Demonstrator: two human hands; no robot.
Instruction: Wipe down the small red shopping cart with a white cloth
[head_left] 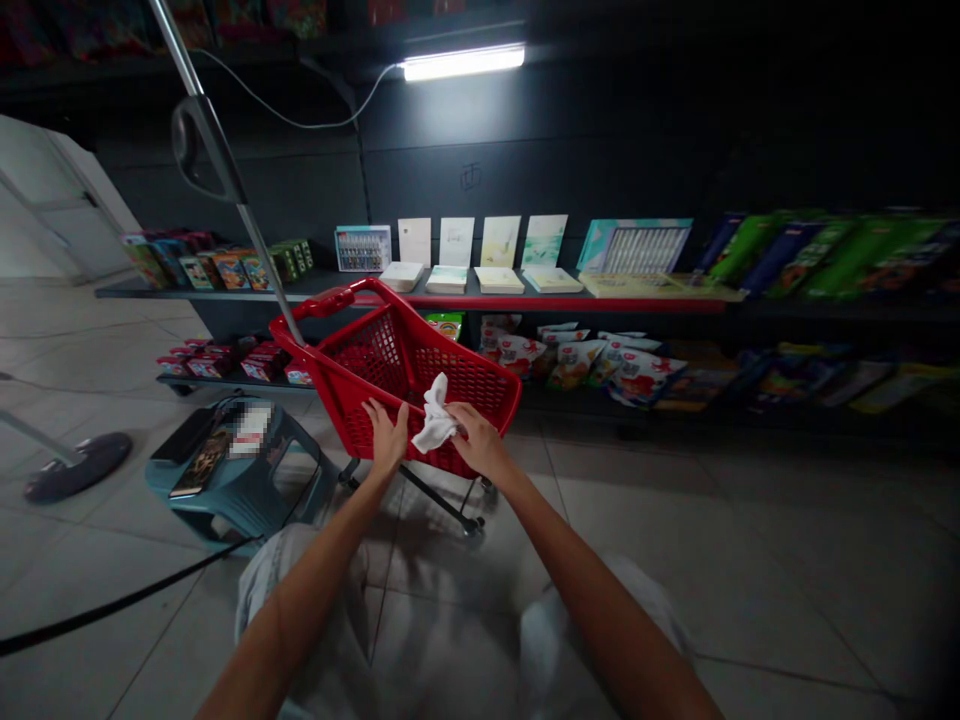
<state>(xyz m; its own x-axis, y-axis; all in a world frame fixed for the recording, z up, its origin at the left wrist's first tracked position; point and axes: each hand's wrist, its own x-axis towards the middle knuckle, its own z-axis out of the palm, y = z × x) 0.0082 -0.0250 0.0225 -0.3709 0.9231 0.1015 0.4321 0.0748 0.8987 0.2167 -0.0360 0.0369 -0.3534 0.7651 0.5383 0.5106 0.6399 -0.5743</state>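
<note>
In front of me stands a small red shopping cart (pixel 341 395) with perforated plastic walls. My right hand (pixel 480 440) pinches a crumpled white cloth (pixel 435 415) at the cart's near side. Part of the cloth reaches above the near rim. My left hand (pixel 388 438) is beside the same wall, fingers apart and holding nothing. Whether its fingertips press on the plastic is hard to tell. The visible part of the basket's inside shows only red plastic.
Behind the cart, a dark shelf (pixel 660 303) bears booklets (pixel 500 240), boxed sets (pixel 645 245) and snack bags (pixel 577 360) below. A blue-grey stool (pixel 289 480) with a phone (pixel 201 465) stands left. A metal pole (pixel 262 255) rises past the cart handle. A black strap (pixel 127 600) crosses lower left.
</note>
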